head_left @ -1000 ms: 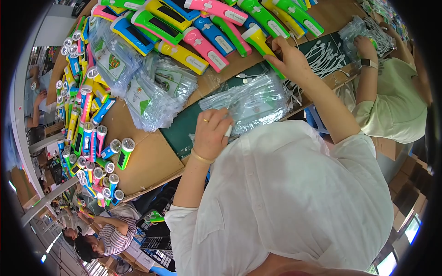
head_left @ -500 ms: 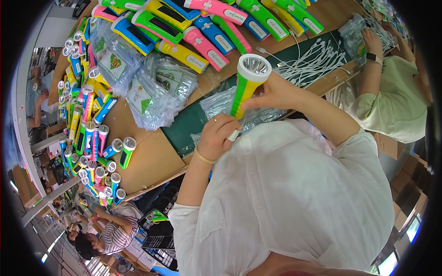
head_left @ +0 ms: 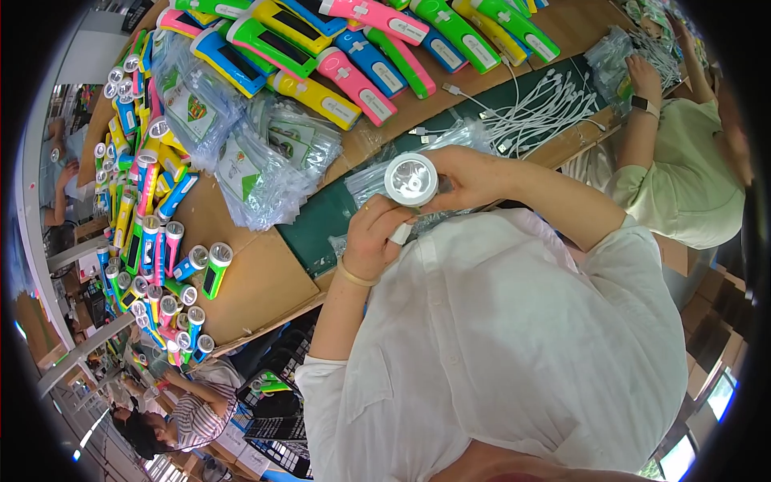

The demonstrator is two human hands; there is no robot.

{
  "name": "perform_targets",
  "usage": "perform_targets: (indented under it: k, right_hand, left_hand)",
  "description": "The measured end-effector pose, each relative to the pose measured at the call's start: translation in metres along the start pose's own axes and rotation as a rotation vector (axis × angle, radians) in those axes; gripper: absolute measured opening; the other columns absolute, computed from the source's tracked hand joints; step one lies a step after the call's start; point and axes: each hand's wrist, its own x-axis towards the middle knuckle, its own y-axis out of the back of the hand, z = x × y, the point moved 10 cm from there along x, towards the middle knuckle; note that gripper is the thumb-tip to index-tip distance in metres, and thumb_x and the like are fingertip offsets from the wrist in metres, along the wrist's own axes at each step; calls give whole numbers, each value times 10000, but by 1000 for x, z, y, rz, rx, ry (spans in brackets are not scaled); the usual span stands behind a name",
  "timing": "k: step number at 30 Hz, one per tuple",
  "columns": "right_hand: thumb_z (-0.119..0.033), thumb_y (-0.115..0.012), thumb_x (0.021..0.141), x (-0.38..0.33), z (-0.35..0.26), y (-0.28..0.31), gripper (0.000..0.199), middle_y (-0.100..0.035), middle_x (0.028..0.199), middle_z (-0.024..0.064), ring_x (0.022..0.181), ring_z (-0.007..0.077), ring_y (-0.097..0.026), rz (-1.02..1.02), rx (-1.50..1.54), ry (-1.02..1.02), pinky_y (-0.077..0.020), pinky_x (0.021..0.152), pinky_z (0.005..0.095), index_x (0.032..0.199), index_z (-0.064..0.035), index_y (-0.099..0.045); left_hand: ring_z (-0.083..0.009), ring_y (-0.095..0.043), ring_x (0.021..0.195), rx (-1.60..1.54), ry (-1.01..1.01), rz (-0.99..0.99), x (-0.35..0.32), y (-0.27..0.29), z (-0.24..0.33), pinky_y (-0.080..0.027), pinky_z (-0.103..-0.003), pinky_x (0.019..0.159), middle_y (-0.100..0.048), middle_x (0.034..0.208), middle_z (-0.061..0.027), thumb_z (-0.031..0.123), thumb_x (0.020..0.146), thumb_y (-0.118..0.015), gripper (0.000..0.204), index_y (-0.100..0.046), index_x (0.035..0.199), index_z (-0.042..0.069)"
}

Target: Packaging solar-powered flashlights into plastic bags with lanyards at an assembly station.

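In front of my chest, my right hand point(head_left: 467, 178) grips a flashlight point(head_left: 411, 180) whose round white rim and clear lens point up at the view. Its body is hidden beneath the head. My left hand point(head_left: 374, 239) is close against its lower left side, fingers curled round a small white piece point(head_left: 401, 234) whose kind I cannot make out. Whether the left fingers also touch the flashlight is hidden. Under and behind the hands lie clear plastic bags point(head_left: 365, 186) on the green mat point(head_left: 309, 233).
Yellow, green, pink and blue flashlights point(head_left: 353, 72) are heaped at the back, with another pile point(head_left: 148, 217) at the left. Clear bags with printed cards point(head_left: 257, 173) lie between. White charging cables point(head_left: 538, 112) spread to the right, near a co-worker's hand point(head_left: 642, 76).
The flashlight has tipped from showing its yellow-green side to facing lens-up, and its head has come lower and nearer me. My left hand stays almost in place, still around the white piece.
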Motion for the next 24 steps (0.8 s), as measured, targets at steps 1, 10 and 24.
perform_targets:
  k: [1, 10, 24]
  right_hand:
    - [-221, -810, 799, -1, -6, 7, 516, -692, 1121, 163, 1022, 298, -669, 9, -122, 15, -527, 857, 400, 1253, -68, -618]
    - [-190, -776, 781, -4, -12, -12, 406, -697, 1063, 134, 1013, 332, -684, -385, -861, -281, -543, 869, 450, 1148, -74, -647]
    - [-198, -711, 879, -63, 33, 126, 183, -664, 1026, 73, 891, 323, -687, 574, -1058, -394, -559, 740, 418, 1024, -90, -685]
  left_hand:
    - [-311, -615, 769, -4, -4, -1, -3, 2, 0, -509, -386, 656, -640, 883, -112, 1, 740, -717, 195, -667, 925, 31]
    - [-295, -598, 811, -115, -38, -46, 8, 12, 8, -499, -369, 708, -588, 894, -102, -59, 677, -693, 262, -690, 918, 43]
    - [-341, -615, 932, 28, 61, 6, -12, 20, -24, -512, -407, 808, -613, 972, -130, 2, 765, -740, 190, -629, 918, 13]
